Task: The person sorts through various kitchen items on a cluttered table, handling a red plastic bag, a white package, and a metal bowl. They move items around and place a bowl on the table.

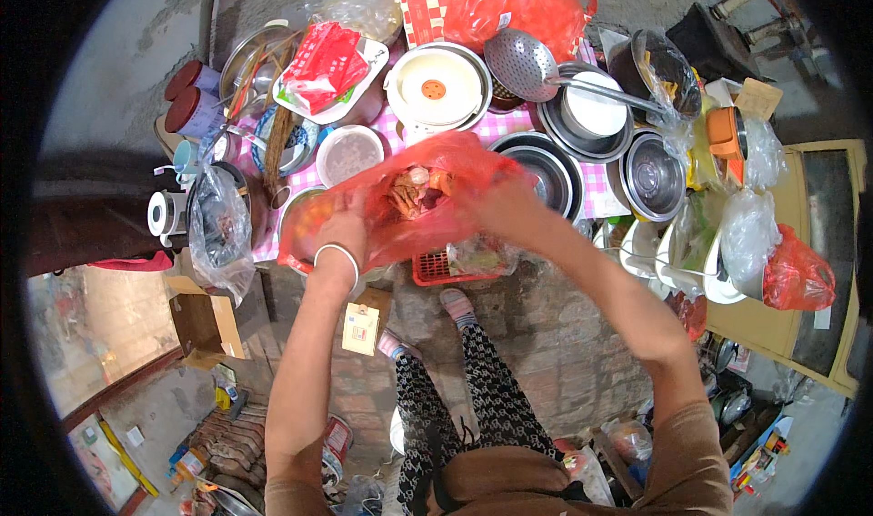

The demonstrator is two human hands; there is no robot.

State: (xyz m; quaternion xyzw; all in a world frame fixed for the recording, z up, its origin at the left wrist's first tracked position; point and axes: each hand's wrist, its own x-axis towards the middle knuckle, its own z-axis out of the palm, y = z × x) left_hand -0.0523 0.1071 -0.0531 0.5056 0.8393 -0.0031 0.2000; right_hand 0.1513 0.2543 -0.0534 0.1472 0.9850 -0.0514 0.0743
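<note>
A thin red plastic bag (402, 226) is stretched out between my two hands, above the near edge of the table. My left hand (346, 219) grips its left side, and a white bangle is on that wrist. My right hand (501, 206), blurred, holds the bag's right side; its fingertips are hard to make out. Through the bag's opening I see a pile of dry brown pieces (407, 199) with a pale bulb, perhaps garlic (417, 175). Under the left part of the bag, rounded yellowish shapes show through the red film.
Steel basins (539, 175), a white lidded pot (436, 86) and a perforated skimmer (522, 62) crowd the pink checked tablecloth (382, 124). A red plastic basket (433, 267) sits below the table edge. A shelf rack (655, 253) stands right; an open cardboard box (204, 321) is left.
</note>
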